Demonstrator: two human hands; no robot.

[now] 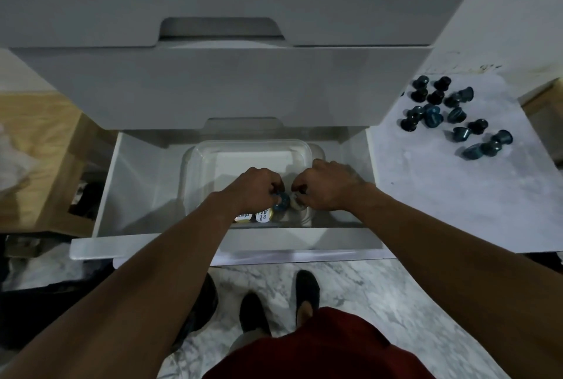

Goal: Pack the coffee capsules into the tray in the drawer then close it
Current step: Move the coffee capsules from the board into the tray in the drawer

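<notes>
- Centrally, one tray [249, 147] in the drawer [122, 195] holds four visible capsules [263, 215].
- Left hand [259, 186] pinches a blue capsule [282, 200] there; right hand [323, 186], a pale capsule [295, 202].
- About fifteen loose capsules [432, 115]: surface [457, 195], right of tray.

**Dim, cool light and a bent wide view**

Everything I see is dim and bluish-grey, lit softly and evenly, with no hard glare; I cannot tell where the light comes from. My forearms [170, 272] go dark towards the bottom. My left hand [259, 188] and right hand [327, 186] cast faint shadows into the clear tray [249, 147], whose rim has a weak sheen. The blue capsule [282, 200] pinched in my left fingers and the pale capsule [295, 201] in my right are smeared and grainy. The drawer [137, 171] is paler inside than the floor [380, 293]. The cabinet fronts [213, 86] bow outward near the borders, and the loose capsules [451, 116] look soft.
</notes>
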